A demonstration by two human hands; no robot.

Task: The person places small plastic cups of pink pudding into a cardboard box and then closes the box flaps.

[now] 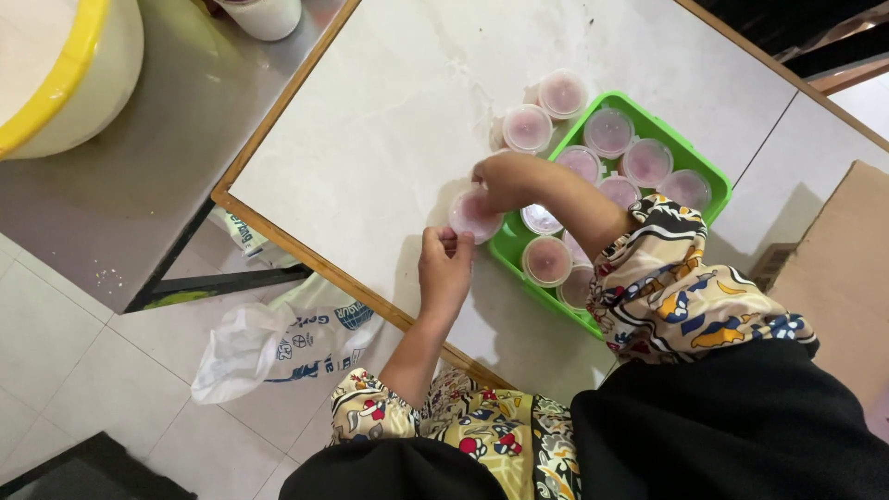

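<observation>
Black cloth (741, 426), green tray (704, 171) beyond.

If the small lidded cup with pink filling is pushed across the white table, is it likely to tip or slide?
The cup looks low and wide, so it would probably slide, not tip. Its thin clear plastic likely flexes under the fingers of both hands, left and right.
</observation>
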